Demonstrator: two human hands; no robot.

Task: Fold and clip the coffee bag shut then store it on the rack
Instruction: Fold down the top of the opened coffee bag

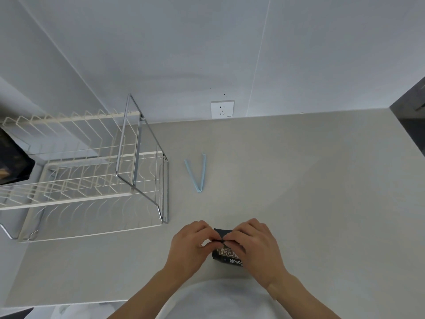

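Observation:
A small black coffee bag with white lettering stands on the counter near its front edge. My left hand and my right hand both pinch the bag's top edge, fingers meeting over its middle. My right hand hides the bag's right side. A light blue sealing clip lies open in a V shape on the counter, well behind the bag and apart from both hands. The two-tier wire rack stands at the left, its near corner a short way left of my left hand.
The grey counter runs back to a white wall with a power socket. A dark bag sits on the rack's upper tier at the far left. A dark surface borders the counter at the right.

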